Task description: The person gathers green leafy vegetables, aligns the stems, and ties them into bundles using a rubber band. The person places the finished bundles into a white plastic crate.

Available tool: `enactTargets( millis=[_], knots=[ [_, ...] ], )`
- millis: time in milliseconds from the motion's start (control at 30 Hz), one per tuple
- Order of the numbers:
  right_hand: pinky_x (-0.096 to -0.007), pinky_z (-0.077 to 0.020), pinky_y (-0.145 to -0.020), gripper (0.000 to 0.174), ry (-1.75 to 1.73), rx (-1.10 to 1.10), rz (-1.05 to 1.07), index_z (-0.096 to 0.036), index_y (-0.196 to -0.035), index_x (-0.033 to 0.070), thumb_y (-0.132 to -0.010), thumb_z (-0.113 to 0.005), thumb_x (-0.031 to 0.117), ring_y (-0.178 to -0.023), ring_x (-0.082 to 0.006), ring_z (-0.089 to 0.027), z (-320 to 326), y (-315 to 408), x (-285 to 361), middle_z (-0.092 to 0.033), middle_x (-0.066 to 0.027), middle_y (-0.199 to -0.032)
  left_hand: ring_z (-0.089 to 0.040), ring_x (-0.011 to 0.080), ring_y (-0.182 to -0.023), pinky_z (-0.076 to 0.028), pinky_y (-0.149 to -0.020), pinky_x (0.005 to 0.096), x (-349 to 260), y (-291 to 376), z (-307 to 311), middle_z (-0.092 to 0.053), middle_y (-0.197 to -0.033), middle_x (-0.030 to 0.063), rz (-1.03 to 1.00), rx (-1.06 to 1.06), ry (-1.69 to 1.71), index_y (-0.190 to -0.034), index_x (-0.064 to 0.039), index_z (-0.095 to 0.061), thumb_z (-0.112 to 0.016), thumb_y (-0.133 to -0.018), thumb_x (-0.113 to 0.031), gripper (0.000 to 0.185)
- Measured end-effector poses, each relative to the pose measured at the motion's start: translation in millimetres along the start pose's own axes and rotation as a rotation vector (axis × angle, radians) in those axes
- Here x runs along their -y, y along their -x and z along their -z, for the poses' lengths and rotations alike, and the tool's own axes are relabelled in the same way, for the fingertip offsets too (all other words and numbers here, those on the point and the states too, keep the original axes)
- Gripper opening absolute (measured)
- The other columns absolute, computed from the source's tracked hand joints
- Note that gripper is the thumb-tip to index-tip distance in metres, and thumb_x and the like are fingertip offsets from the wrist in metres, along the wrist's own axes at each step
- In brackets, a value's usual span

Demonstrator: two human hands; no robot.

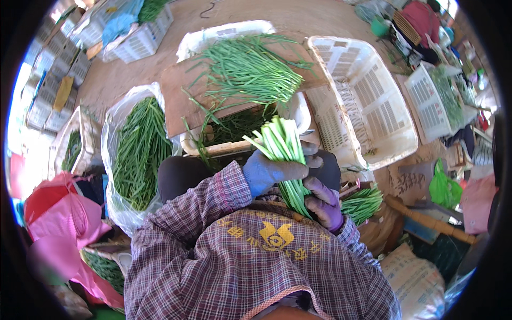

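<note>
My left hand (276, 170), in a blue work glove with a dirty grey palm, is wrapped around the upper part of a bundle of green leafy stalks, probably garlic chives (294, 192). The pale cut ends point up and away from me. Around the lower part of the same bundle closes my right hand (326, 204), in a purple glove. Ahead, a loose heap of the same greens (252, 72) lies on a brown board (180, 92) set across a white plastic crate (236, 148), which holds more dark green leaves.
To the right stands a tall white plastic crate (344, 108); a clear bag of greens (142, 156) is at the left. Another bunch (362, 204) lies by my right elbow. Farther off are stacked crates (60, 60), a filled crate (430, 100) and a pink bag (60, 220).
</note>
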State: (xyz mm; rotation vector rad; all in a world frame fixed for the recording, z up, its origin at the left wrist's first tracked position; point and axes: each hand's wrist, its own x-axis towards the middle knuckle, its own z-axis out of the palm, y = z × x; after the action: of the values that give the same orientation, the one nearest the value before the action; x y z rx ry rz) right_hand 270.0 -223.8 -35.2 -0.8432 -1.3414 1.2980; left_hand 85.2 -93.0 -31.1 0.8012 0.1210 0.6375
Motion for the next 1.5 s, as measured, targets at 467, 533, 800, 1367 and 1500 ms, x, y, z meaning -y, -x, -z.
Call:
enactTargets(
  millis=[467, 533, 800, 1367, 1500],
  knots=[
    [-0.0425, -0.0494, -0.09, 0.05, 0.917, -0.296, 0.435, -0.06, -0.129, 0.028, -0.081, -0.072, 0.024, -0.104, -0.0385, -0.059, 6.1, -7.8, 26.2, -0.049, -0.019, -0.128, -0.062, 0.0275, -0.112, -0.056, -0.092, 0.0374, -20.7, -42.3, -53.7, -0.061, -0.123, 0.0193, 0.067, -0.41, -0.142, -0.114, 0.0, -0.061, -0.063, -0.087, -0.004, 0.027],
    [-0.0413, -0.0502, -0.089, 0.052, 0.561, -0.191, 0.341, -0.061, -0.129, 0.027, -0.079, -0.071, 0.016, -0.104, -0.0385, -0.059, 2.6, -9.1, 19.0, -0.046, -0.0189, -0.131, -0.06, 0.0294, -0.116, -0.055, -0.094, 0.0408, -19.2, -52.9, -67.6, -0.061, -0.124, 0.0175, 0.059, -0.342, -0.2, -0.117, 0.0, -0.06, -0.064, -0.086, -0.007, 0.032],
    [-0.0355, -0.0484, -0.095, 0.037, 0.069, -0.133, 0.587, -0.07, -0.11, 0.008, -0.073, -0.074, 0.005, -0.114, -0.0263, -0.06, 65.0, 15.0, 16.5, -0.061, -0.0157, -0.125, -0.044, 0.0337, -0.133, -0.042, -0.108, 0.0462, 8.8, -86.9, -95.4, -0.043, -0.146, 0.0124, 0.29, -0.102, -0.361, -0.152, -0.007, -0.026, -0.07, -0.086, -0.04, 0.085],
    [-0.0325, -0.0549, -0.063, 0.063, -0.046, -1.721, -0.382, -0.06, -0.13, 0.008, -0.072, -0.053, -0.015, -0.078, -0.0218, -0.065, 205.5, 328.1, -122.5, -0.06, -0.0132, -0.123, -0.039, 0.0358, -0.132, -0.015, -0.114, 0.0621, 111.7, -86.2, -44.0, -0.053, -0.132, 0.0133, -0.195, 0.719, -1.927, -0.118, -0.008, -0.061, -0.065, -0.082, -0.054, 0.06],
    [-0.0324, -0.0531, -0.072, 0.059, 0.058, -1.701, -0.575, -0.064, -0.127, 0.014, -0.073, -0.053, -0.009, -0.081, -0.0274, -0.066, 224.7, 306.2, -198.5, -0.067, -0.0143, -0.106, -0.041, 0.0345, -0.13, -0.017, -0.113, 0.0611, 112.7, -91.3, -44.2, -0.054, -0.131, 0.0125, -0.197, 0.735, -1.926, -0.116, -0.008, -0.062, -0.066, -0.081, -0.053, 0.058]
  ],
)
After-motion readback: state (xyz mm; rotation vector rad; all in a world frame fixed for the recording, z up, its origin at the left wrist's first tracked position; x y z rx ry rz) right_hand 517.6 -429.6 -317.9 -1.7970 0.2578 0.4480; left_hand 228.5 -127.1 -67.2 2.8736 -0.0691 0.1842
